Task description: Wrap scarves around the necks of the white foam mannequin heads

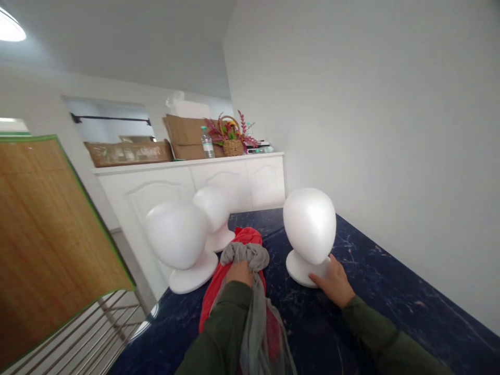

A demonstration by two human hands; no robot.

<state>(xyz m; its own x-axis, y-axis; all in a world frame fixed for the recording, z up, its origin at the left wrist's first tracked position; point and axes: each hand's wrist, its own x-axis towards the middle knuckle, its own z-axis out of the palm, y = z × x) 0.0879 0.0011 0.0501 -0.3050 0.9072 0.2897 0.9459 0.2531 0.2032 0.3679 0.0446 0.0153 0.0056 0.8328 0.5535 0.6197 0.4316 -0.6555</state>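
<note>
CAUTION: SNAGGING AND TIPPING

Note left hand (239, 272) clenched on gathered grey scarf (253, 255), fingertips hidden; note right hand (335, 284) grasping base of lone head (310, 226), thumb over rim. Locate grey scarf over red scarf (250, 234) on dark table (375, 281). When pulling grey scarf, allow for possible dragging of red scarf, owing to overlap. Treat lone head, upright on round base, as likely to tip if pushed high or raised by one edge. Beyond, observe near head (177, 234) and far head (213, 208) just beside red scarf; avoid toppling either through trailing cloth. Farther back, see bottle (208, 143) and basket (233, 147) on cabinet (267, 182); judge as low risk.
</note>
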